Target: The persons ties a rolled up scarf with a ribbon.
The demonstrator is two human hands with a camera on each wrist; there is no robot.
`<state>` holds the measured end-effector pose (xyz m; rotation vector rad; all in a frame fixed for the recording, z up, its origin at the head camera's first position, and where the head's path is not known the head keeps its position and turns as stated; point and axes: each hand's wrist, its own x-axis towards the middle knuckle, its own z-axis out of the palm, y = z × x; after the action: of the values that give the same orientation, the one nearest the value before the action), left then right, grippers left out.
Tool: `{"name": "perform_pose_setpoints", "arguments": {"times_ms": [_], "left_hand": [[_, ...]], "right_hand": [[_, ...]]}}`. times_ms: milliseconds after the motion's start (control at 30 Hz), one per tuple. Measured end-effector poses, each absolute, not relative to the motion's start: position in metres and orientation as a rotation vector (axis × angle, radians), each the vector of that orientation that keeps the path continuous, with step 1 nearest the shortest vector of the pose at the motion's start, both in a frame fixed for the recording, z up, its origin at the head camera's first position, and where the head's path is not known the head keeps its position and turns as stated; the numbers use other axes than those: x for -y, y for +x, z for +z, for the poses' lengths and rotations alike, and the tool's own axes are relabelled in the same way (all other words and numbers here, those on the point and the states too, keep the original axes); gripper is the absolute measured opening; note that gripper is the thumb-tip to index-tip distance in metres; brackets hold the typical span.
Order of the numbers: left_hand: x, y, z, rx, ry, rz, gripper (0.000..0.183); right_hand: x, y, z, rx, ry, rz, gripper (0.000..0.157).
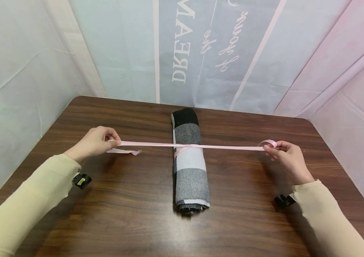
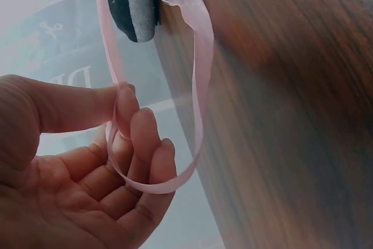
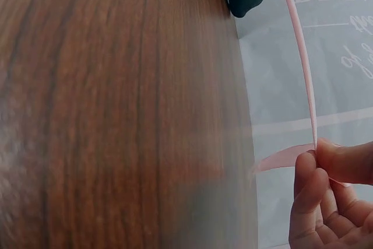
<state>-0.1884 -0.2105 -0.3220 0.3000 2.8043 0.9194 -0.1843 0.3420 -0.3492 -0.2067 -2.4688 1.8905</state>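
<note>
A rolled checked cloth (image 1: 190, 182) in black, grey and white lies lengthwise in the middle of the table. Round its middle runs a pink ribbon (image 1: 233, 147), crossed on top and drawn out nearly straight to both sides. My left hand (image 1: 96, 141) pinches one length of it between thumb and fingertips. From there a loose tail with a frayed end (image 2: 201, 45) loops round below the fingers. On the other side my right hand (image 1: 287, 159) pinches the opposite length, and a short tail (image 3: 285, 157) curls out past the fingertips.
The dark wood-grain table (image 1: 130, 221) reaches back to a printed curtain (image 1: 124, 46) with lettering. Pale fabric hangs at the left and right sides. Black wrist devices (image 1: 81, 181) show under both sleeves.
</note>
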Motion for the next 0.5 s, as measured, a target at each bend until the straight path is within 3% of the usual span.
{"name": "perform_pose_setpoints", "arguments": {"times_ms": [500], "left_hand": [[0.206,-0.188,-0.315,-2.828,0.295,0.812,0.011]], "right_hand": [[-0.354,-0.182,-0.347,2.543,-0.226,1.796,0.018]]}}
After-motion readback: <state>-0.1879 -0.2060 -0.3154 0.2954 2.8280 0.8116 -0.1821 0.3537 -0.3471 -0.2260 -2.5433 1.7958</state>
